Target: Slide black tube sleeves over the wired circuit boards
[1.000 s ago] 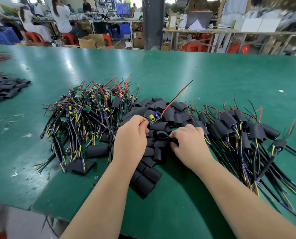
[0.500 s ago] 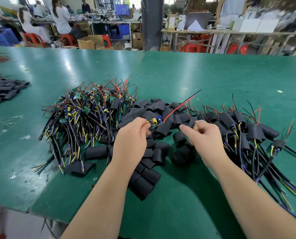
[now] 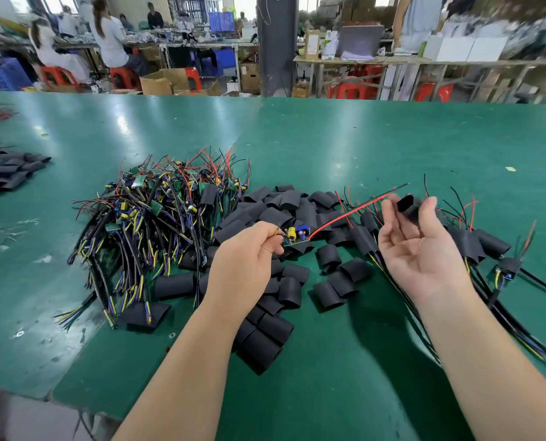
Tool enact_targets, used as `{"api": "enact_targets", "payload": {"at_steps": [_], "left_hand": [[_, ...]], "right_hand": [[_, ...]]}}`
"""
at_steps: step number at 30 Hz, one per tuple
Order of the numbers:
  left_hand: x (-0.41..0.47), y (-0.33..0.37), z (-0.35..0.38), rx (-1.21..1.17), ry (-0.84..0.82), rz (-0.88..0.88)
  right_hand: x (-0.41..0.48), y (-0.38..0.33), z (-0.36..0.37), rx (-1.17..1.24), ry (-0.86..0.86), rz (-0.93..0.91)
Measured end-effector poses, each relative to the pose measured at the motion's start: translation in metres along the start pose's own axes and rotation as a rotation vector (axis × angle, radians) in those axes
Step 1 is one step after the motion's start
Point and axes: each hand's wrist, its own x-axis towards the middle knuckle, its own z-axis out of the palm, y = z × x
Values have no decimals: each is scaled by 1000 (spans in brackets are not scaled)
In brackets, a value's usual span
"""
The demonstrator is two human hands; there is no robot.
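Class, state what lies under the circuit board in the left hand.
Loose black sleeves on the green table; the circuit board covers whatever sits directly beneath.

A green bench, its mat split by a diagonal seam, carries a tangled pile of wired circuit boards at left-centre. Just beside the pile, in the middle, lies a heap of loose black tube sleeves, which runs into a spread of sleeved boards on the right. A second heap of sleeves sits well apart at the far left edge. A small pale scrap lies alone on the right.
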Motion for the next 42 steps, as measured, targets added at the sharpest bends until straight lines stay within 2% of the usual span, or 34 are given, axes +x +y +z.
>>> {"api": "enact_targets", "payload": {"at_steps": [3, 8, 18, 22, 26, 34, 37, 42], "left_hand": [[0, 0, 1, -2, -7, 14], [-1, 0, 1, 0, -24, 24], [-1, -3, 2, 33, -32, 14], [-2, 0, 4, 34, -39, 30], [-4, 5, 8, -6, -48, 65], [-4, 6, 7, -53, 21, 28], [-4, 6, 7, -50, 39, 18], [-4, 5, 8, -39, 40, 11]], "right_hand": [[0, -5, 0, 110, -6, 16], [-3, -4, 6, 90, -97, 10], [-13, -3, 12, -67, -257, -32], [-18, 9, 14, -281, -302, -60], [-24, 33, 15, -478, -291, -4], [-23, 33, 9, -443, -468, 38], [-24, 35, 10, -475, -467, 21], [-22, 36, 11, -442, -353, -16]]}}
